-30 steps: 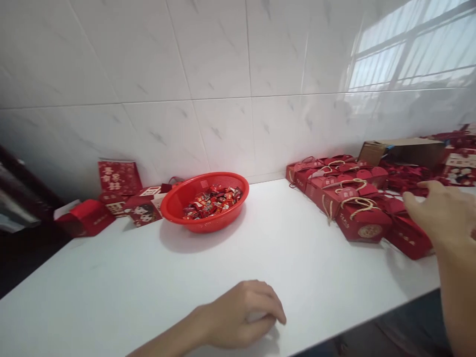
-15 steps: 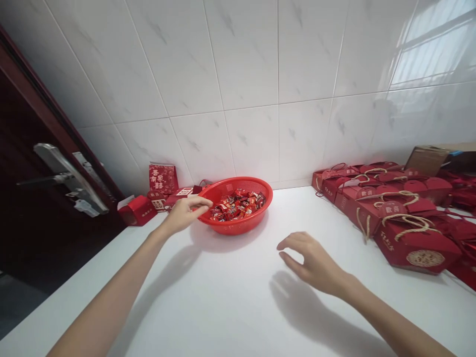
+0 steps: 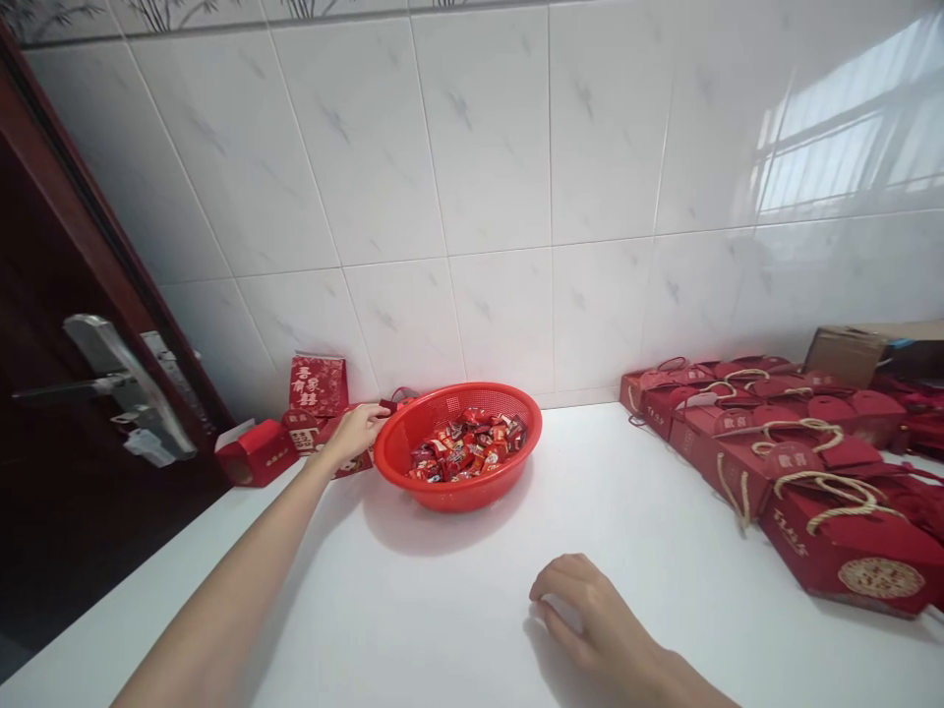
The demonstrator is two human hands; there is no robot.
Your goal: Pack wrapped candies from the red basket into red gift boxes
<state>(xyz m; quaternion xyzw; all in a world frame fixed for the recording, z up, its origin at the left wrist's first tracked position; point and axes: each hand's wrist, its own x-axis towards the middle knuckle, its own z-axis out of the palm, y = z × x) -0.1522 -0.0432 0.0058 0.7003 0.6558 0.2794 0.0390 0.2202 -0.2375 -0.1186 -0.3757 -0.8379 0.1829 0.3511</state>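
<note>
Touching, appar.: L hand (image 3: 360,431) at red box (image 3: 360,462) just L of candy basket (image 3: 461,499), grip can't tell | R hand (image 3: 582,615) low over desk (image 3: 442,619), loosely curled, thumb-finger gap, nil seen held | basket central, prob. so both hands reach.

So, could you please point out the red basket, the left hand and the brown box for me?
Red basket (image 3: 457,499): head view, on its front outer wall.
Left hand (image 3: 355,433): head view, on the back of the hand.
Brown box (image 3: 843,356): head view, on its left side.
</note>
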